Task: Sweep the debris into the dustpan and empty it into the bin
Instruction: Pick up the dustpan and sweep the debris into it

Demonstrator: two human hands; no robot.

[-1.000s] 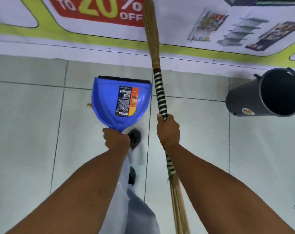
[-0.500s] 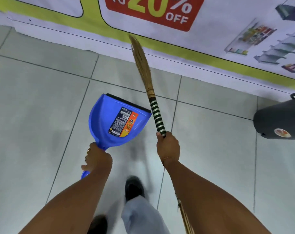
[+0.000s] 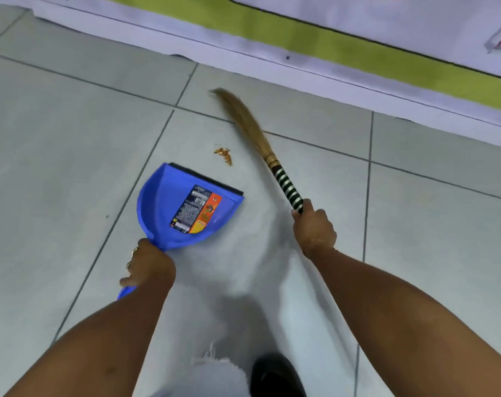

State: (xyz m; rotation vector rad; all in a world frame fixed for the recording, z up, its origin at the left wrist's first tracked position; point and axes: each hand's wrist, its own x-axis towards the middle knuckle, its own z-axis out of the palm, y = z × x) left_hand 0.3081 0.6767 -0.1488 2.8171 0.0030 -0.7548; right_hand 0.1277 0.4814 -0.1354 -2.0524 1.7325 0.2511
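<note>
A blue dustpan [image 3: 169,207] with a printed label rests low over the tiled floor, its black lip pointing up and right. My left hand [image 3: 149,263] grips its handle. A small orange pile of debris [image 3: 224,155] lies on the tile just beyond the lip. My right hand [image 3: 313,226] holds the green-and-white striped grip of a straw broom [image 3: 250,124], whose bristles curve on the floor to the right of and beyond the debris. The bin is out of view.
A white, green-striped banner [image 3: 329,47] runs along the floor edge at the top. My black shoe [image 3: 275,376] and a frayed trouser leg [image 3: 215,373] show at the bottom centre. Pale grey floor tiles [image 3: 57,138] spread to the left.
The view has tilted down and left, so the dark bin has left the frame. Dustpan and broom have come down to the floor, and the orange debris now shows between them.
</note>
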